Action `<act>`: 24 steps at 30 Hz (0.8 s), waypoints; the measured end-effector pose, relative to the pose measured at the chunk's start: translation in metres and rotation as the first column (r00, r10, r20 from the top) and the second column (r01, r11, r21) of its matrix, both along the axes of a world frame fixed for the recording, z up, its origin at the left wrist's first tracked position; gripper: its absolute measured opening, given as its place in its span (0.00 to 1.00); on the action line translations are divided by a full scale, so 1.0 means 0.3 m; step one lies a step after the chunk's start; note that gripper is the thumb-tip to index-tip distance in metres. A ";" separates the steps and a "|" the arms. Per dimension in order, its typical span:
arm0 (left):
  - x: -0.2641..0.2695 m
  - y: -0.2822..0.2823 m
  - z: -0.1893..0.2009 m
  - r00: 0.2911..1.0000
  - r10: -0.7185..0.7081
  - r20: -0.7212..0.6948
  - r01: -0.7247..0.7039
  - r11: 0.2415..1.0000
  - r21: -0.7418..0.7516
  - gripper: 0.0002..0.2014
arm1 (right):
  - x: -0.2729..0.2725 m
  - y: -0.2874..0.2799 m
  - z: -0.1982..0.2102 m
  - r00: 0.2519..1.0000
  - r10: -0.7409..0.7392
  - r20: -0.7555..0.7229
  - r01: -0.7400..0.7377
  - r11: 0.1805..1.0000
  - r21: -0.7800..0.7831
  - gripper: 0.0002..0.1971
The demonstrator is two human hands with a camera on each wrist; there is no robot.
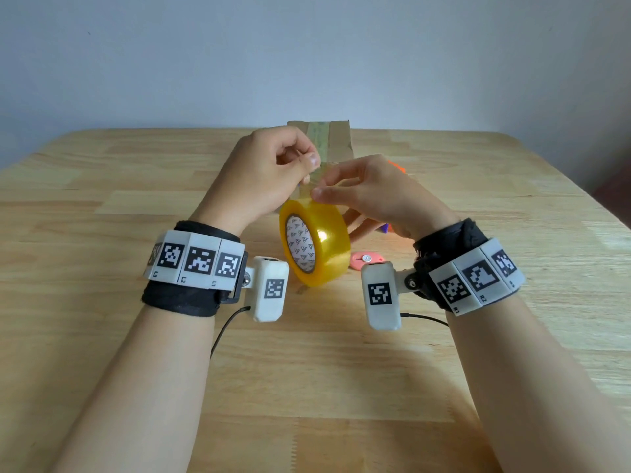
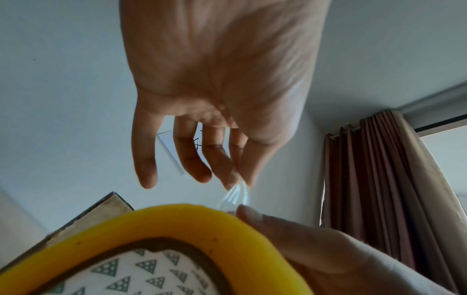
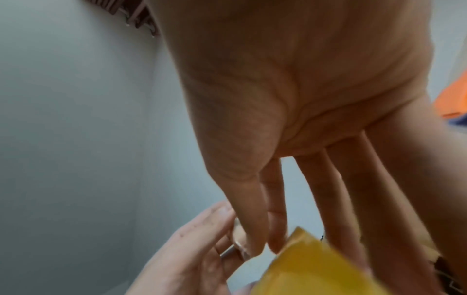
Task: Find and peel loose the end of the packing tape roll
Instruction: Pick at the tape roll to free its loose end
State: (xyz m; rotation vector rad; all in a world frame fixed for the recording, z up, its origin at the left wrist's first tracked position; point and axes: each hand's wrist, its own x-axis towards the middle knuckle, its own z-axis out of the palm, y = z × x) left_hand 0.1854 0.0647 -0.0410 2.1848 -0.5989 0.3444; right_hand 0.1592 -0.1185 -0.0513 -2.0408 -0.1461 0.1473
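The yellow packing tape roll (image 1: 316, 244) stands on edge above the wooden table (image 1: 136, 336); I cannot tell whether it touches the table. My right hand (image 1: 341, 206) grips it, thumb on the top of the rim and fingers down the far side. A clear tape end (image 1: 316, 175) rises from the top of the roll, and my left hand (image 1: 309, 169) pinches it between thumb and fingertip. In the left wrist view the shiny tape end (image 2: 236, 196) runs from my left hand (image 2: 237, 179) down to the roll (image 2: 202, 223). The right wrist view shows my right hand (image 3: 262, 245) on the roll (image 3: 310, 265).
A taped cardboard box (image 1: 336, 138) lies on the table just behind my hands. A small pink cutter (image 1: 367, 259) lies right of the roll. An orange object (image 1: 397, 167) and something purple (image 1: 385, 228) are partly hidden behind my right hand.
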 end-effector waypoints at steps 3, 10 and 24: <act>-0.005 -0.009 0.005 1.000 -0.025 0.019 0.025 1.000 -0.006 0.05 | -0.003 -0.003 -0.001 0.995 -0.011 0.097 0.014 0.999 -0.034 0.10; 0.014 -0.004 -0.017 0.999 -0.050 -0.008 0.049 0.994 -0.096 0.05 | -0.008 -0.007 0.006 0.959 -0.059 0.278 0.080 0.995 -0.064 0.11; 0.038 -0.012 -0.091 0.889 -0.185 -0.418 0.149 0.982 -0.119 0.18 | 0.021 -0.023 -0.010 0.909 -0.186 0.373 0.201 0.980 -0.001 0.04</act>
